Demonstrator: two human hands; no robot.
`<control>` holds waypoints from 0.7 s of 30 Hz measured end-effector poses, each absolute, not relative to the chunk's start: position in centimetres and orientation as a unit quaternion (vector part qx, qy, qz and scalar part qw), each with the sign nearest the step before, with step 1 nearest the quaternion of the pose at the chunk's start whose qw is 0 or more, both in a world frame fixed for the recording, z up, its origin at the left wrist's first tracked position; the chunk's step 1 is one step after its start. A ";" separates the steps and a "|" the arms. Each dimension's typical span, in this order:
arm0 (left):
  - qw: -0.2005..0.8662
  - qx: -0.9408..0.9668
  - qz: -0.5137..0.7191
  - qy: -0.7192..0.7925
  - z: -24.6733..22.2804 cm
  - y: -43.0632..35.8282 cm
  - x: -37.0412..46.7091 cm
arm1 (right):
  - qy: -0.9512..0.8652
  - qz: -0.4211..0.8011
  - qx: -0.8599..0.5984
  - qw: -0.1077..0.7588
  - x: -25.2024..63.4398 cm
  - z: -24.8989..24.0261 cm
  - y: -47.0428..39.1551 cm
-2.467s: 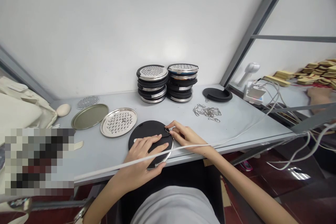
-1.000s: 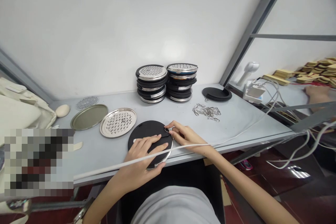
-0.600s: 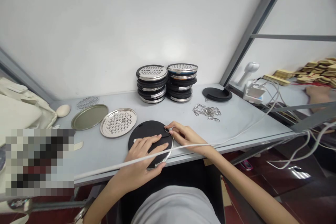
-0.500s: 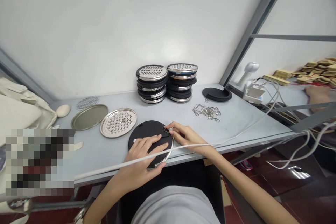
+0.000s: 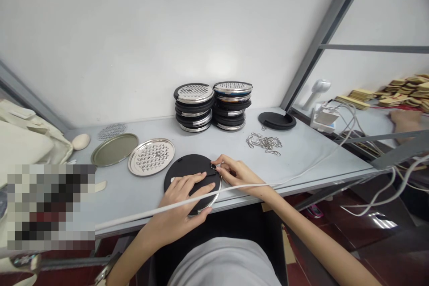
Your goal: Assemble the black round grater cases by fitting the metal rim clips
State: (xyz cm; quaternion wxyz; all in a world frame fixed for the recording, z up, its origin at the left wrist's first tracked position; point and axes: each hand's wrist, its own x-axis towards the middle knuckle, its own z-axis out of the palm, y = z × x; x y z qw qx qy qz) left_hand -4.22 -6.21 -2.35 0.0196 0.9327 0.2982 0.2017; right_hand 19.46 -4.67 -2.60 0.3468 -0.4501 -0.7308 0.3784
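A round black holder (image 5: pixel 191 165) with a silver metal rim lies flat near the table's front edge. My left hand (image 5: pixel 182 194) rests on top of it, fingers spread, thumb by the near rim. At the holder's right edge, my right hand (image 5: pixel 234 173) pinches a small metal clip (image 5: pixel 213 166) between thumb and fingertips. Part of the clip is hidden by the fingers. Left of the holder lies a round steel grater plate (image 5: pixel 152 157), with an olive-green round tray (image 5: pixel 115 149) beside it. Several loose metal clips (image 5: pixel 264 142) form a pile to the right.
Two stacks of round graters (image 5: pixel 194 107) stand against the wall. An empty black ring-shaped holder (image 5: pixel 277 120) sits at the back right. A white cable (image 5: pixel 248 186) crosses in front of both forearms. Another person's hand (image 5: pixel 406 120) shows at far right, near yellowish pieces (image 5: pixel 402 89).
Hardly anything differs. My right fingertips and the clip have shifted very slightly at the holder's edge; my left hand stays in place.
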 end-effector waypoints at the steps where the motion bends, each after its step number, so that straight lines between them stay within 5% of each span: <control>1: 0.017 0.933 0.202 0.298 -2.4 -6.2 -4.2 | -0.732 0.377 -0.449 0.347 19.5 -2.7 -4.6; 21: 0.016 0.937 0.187 0.295 -2.3 -6.3 -4.2 | -0.705 0.406 -0.458 0.358 19.4 -2.5 -4.9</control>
